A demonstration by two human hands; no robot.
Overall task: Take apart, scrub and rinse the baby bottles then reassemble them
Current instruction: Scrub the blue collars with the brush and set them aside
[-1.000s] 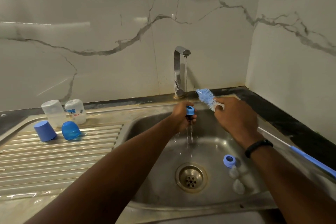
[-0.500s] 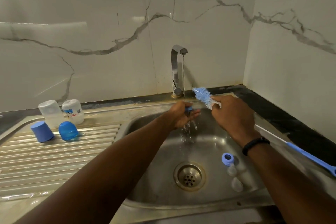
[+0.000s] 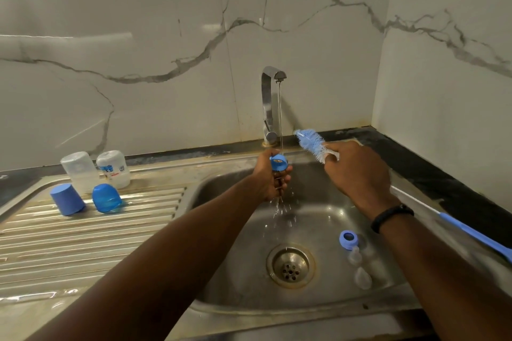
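Rinsing stage at the sink [image 3: 327, 302], read from its left side across to its right, with the tap [image 3: 270, 102] as the reference. Far to the left of the tap, on the ribbed drainboard [image 3: 91, 241], two clear bottle bodies [image 3: 95, 171] stand inverted, and just in front of them sit two blue caps [image 3: 86, 199], also mouth down. Directly below the tap's spout, the left hand [image 3: 273, 177] curls its fingers around a blue screw ring [image 3: 278, 162], holding it in the thin stream of water. Just right of the tap, the right hand [image 3: 357, 174] is closed around the neck of a bottle brush [image 3: 311, 144], bristles pointing up toward the tap, long handle trailing out to the right. Below and to the right of the tap, on the basin floor beside the drain [image 3: 291, 265], lie a second blue ring [image 3: 347, 239] and two clear teats [image 3: 360, 266].

Risks, as a judgement: the wet ring could slip from the left fingers and drop into the basin; the loose teats could be washed toward the drain; the trailing brush handle could knock against the counter and jar the grip.

Against the view a second earlier, the ring sits tilted and more exposed in the left hand, which half a second ago hid it almost entirely; brush, right hand and drainboard items stand much as they were.
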